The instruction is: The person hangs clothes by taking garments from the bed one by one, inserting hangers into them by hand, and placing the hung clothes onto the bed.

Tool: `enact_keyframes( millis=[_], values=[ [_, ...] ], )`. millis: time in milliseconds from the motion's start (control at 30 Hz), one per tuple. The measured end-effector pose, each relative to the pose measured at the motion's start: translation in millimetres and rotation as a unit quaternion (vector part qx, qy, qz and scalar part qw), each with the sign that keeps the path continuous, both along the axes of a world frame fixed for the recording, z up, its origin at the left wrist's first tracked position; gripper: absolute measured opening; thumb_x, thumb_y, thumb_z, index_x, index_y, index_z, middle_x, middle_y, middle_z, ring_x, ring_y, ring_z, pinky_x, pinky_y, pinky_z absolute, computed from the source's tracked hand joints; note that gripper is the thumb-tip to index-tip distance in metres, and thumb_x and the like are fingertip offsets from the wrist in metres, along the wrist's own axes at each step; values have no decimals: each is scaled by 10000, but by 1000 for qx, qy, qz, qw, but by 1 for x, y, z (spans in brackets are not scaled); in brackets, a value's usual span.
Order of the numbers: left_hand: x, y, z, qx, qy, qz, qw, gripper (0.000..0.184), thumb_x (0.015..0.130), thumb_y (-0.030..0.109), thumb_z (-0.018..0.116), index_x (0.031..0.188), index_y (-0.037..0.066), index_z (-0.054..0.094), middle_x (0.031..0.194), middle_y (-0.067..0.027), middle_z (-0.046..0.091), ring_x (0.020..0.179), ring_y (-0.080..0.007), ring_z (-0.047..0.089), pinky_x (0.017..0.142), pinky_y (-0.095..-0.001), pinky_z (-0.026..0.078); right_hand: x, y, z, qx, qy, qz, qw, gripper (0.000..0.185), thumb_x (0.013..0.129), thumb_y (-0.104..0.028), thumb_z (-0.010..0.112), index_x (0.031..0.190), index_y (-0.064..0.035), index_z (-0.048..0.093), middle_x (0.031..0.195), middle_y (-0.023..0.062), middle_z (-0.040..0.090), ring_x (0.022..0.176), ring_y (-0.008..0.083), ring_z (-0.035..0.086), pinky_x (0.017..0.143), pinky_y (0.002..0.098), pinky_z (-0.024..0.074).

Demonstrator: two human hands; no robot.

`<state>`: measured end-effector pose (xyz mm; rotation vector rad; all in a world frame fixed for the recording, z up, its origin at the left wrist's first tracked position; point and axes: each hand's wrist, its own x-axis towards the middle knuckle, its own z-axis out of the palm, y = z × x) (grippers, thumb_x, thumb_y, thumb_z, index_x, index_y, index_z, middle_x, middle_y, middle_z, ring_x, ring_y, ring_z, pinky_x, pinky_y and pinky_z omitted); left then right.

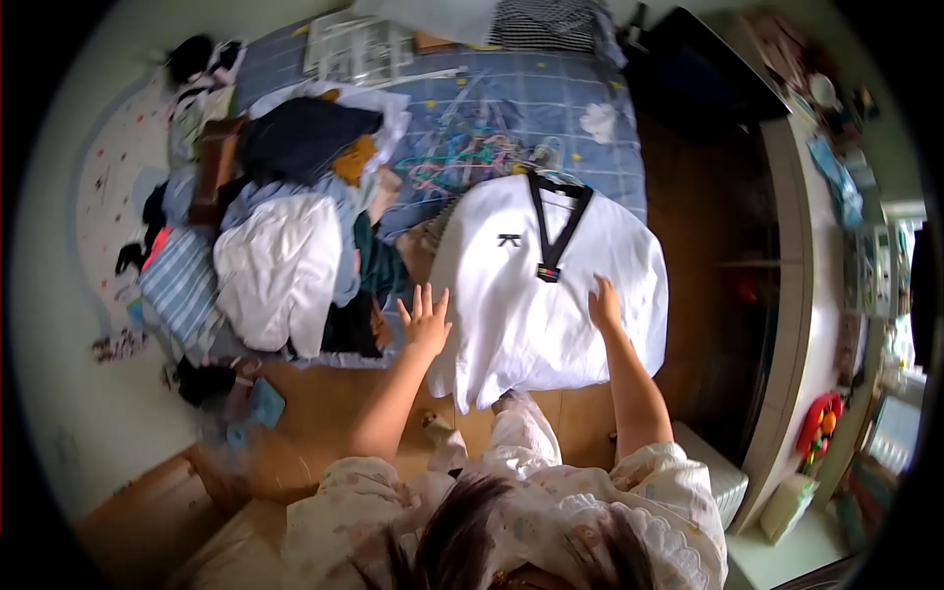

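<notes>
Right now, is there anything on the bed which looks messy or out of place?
Yes. Beside the neatly spread white jacket, clothes lie in a jumbled heap, and the hangers look tangled together. No spill shows.

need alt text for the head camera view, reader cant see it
Two bare hands, left and right, reach over a white top with a black V-neck laid at a bed's edge. Beside it, on the bed's blue checked cover, are a heap of clothes on the left and a tangle of colored hangers behind.
</notes>
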<state>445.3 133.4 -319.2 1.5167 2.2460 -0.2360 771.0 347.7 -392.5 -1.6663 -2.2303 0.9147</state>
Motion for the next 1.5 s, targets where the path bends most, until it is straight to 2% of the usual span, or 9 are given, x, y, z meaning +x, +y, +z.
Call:
enact_keyframes(
  millis=[433,833,1033,1100,1200,1233,1333,1433,1500],
  values=[
    [-226,-220,27,73,88,225,968,782,754,316,707,1408,178,300,1362,-141,388,1283,-330,339,1010,-595,272,-171,-162,-16,-161,33,105,981,207,862,-48,499,1009,-12,640,863,111,676,780,192,636,729,307,499],
    [-522,-168,-46,250,183,38,950,736,721,168,694,1378,160,362,1340,-86,432,1295,-263,349,1067,-489,247,-508,-232,36,-192,142,35,971,176,899,-30,487,997,19,625,823,87,648,802,145,625,711,263,491],
    [-529,-144,-31,202,1,-16,979,402,714,189,685,1074,90,534,925,-88,628,963,-258,577,998,-457,330,-620,-254,70,-212,158,106,959,188,881,-88,522,995,15,631,851,134,671,822,199,657,736,281,497],
    [-518,-147,-10,140,-63,-41,987,397,725,206,687,1074,77,547,853,-110,643,890,-283,607,925,-448,398,-626,-265,29,-305,169,85,934,265,914,-206,522,1033,7,624,876,106,674,829,212,657,755,302,497],
    [-480,-168,9,189,-126,-59,972,190,740,196,648,864,69,581,668,-134,622,661,-329,627,669,-452,488,-651,-292,87,-562,259,-158,770,542,934,-479,442,1106,19,567,949,95,651,806,232,639,791,407,498],
    [-464,-178,12,216,-132,-71,965,149,744,191,638,820,75,581,637,-136,613,618,-332,624,599,-449,496,-651,-297,91,-604,294,-212,710,489,904,-424,532,1096,25,558,912,94,638,791,221,629,735,385,520],
    [-406,-204,36,186,-210,-94,955,105,771,175,593,759,71,593,643,-157,609,603,-327,622,536,-432,492,-629,-321,77,-518,300,-223,770,283,851,-168,635,1040,30,564,901,129,627,794,218,634,631,327,545],
    [-391,-210,78,156,-337,-160,915,162,822,210,557,785,68,627,663,-157,617,602,-338,610,561,-437,486,-604,-334,94,-404,161,-232,870,270,854,-155,603,996,74,585,836,124,630,778,224,620,664,335,516],
    [-393,-200,89,132,-406,-120,896,164,833,223,557,802,84,638,684,-146,626,609,-337,609,576,-440,480,-573,-344,107,-223,185,-93,953,245,870,-156,561,992,56,581,843,165,645,770,278,623,703,384,461]
  ],
)
